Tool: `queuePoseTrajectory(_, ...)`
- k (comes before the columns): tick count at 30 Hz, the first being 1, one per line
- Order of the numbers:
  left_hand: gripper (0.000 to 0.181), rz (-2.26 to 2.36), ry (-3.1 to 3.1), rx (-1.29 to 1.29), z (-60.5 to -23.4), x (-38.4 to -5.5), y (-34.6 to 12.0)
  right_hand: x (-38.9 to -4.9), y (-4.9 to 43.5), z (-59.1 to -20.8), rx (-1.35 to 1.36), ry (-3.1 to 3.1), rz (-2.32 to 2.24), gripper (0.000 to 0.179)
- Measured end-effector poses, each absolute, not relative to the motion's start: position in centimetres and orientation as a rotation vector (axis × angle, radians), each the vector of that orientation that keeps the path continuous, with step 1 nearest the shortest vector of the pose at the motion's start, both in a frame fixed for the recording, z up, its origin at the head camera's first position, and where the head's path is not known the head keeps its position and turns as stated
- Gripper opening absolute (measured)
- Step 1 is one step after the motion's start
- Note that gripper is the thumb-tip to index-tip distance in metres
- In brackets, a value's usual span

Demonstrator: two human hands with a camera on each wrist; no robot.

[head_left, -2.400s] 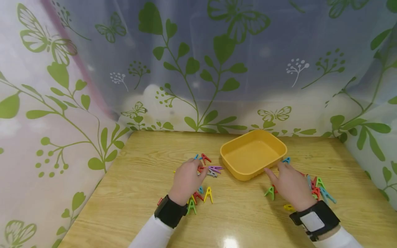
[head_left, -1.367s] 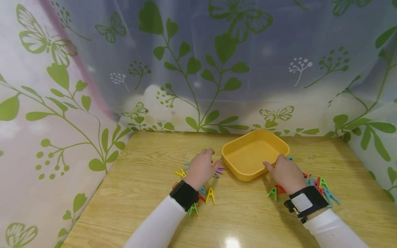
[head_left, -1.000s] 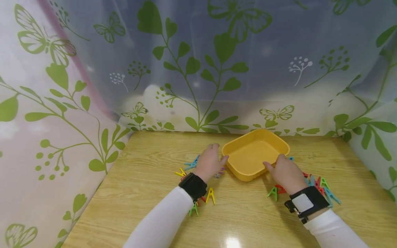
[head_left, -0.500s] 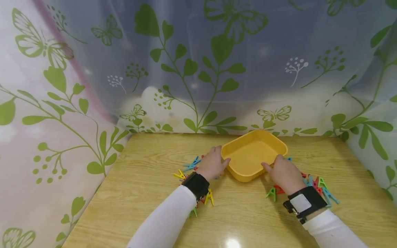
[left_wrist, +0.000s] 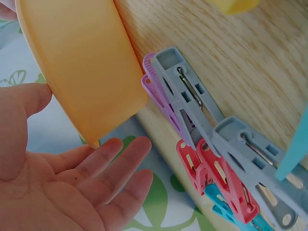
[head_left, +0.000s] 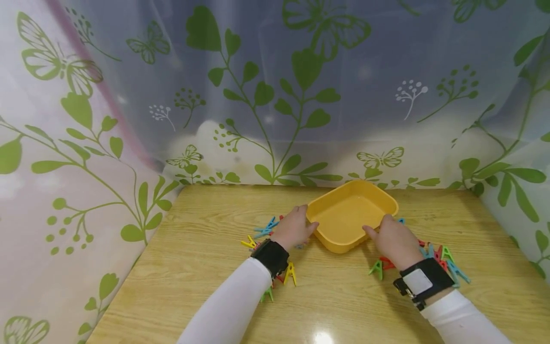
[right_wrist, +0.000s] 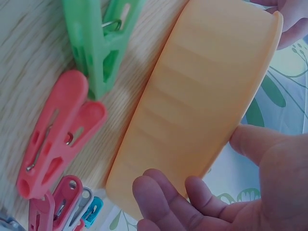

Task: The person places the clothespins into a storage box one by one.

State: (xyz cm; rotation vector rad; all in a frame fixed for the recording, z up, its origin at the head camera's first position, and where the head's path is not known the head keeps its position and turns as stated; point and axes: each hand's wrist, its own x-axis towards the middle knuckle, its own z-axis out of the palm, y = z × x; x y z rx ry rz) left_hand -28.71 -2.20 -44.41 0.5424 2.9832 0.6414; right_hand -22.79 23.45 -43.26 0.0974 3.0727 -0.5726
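A yellow plastic box (head_left: 350, 215), with nothing inside, stands on the wooden table. My left hand (head_left: 293, 230) holds its left end, thumb over the rim and fingers at the outer corner, as the left wrist view shows. On the near right side my right hand (head_left: 396, 246) holds the rim, its thumb on the edge and bent fingers (right_wrist: 161, 202) against the outer wall. Grey clothespins (left_wrist: 187, 91) and a purple clothespin (left_wrist: 159, 91) lie beside my left hand, partly hidden in the head view. Near my right hand lie a green clothespin (right_wrist: 101, 48) and a red clothespin (right_wrist: 55, 139).
Several clothespins lie left of the box, among them a blue one (head_left: 267, 228) and a yellow one (head_left: 290, 274). More are bunched right of my right wrist, including a light blue one (head_left: 457, 272). A patterned curtain (head_left: 275, 95) rises behind the wooden table (head_left: 172, 286).
My left hand has left the clothespins on the left and moved right to the box. My right hand has shifted slightly onto the box's near rim. Both have stayed still for the last half second.
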Motion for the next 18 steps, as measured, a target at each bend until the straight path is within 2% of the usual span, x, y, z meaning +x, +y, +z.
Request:
queuePoseTrajectory(13, 0.067, 0.467, 3.051, 0.588, -43.6, -27.1, -2.4, -22.7, 23.9, -43.2, 0.06, 3.07, -0.599, 0.053)
queuePoseTrajectory(18, 0.066, 0.444, 3.068, 0.635, -43.6, -26.6, -2.5, -22.8, 24.2, -43.1, 0.081, 3.037, -0.611, 0.057)
